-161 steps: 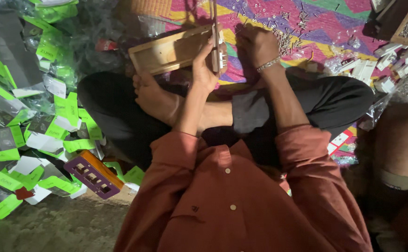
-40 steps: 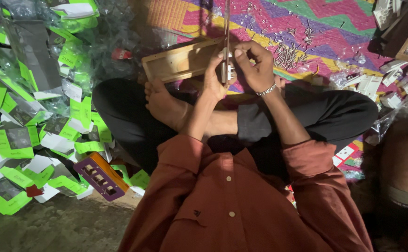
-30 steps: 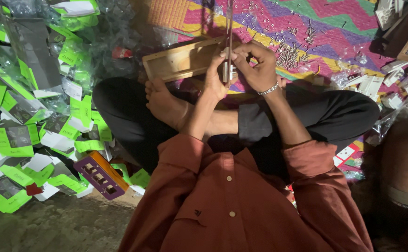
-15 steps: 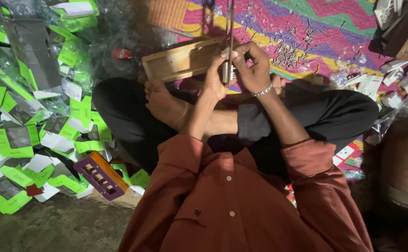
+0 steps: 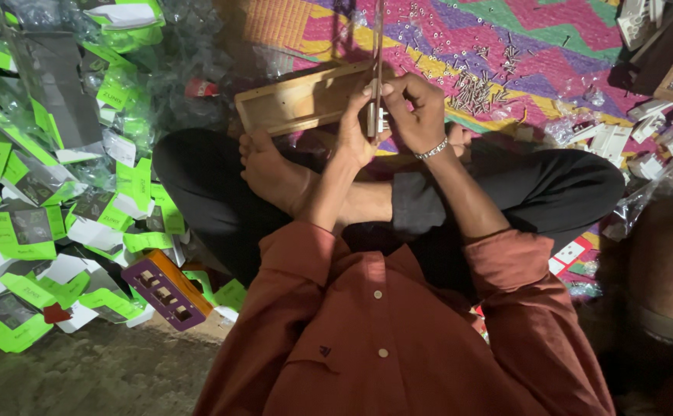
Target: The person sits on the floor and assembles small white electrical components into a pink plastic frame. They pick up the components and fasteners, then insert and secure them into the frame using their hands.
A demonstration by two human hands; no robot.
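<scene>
Both forearms were raised from the lap. The left hand (image 5: pixel 354 132) and right hand (image 5: pixel 416 115) were curled, fingertips pinched on a thin, upright metal strip (image 5: pixel 377 69) just in front of a flat rectangular wooden frame (image 5: pixel 302 102). Small shiny screws (image 5: pixel 475 91) were scattered right of the frame on a woven zigzag mat (image 5: pixel 552 38).

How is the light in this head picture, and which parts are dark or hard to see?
Head view: light falls brightest on the patterned mat and green packets; the left hand and right hand are clear enough; the small part between them is too small to identify; the lap and lower right corner lie in deep shadow; the edges bend slightly.
</scene>
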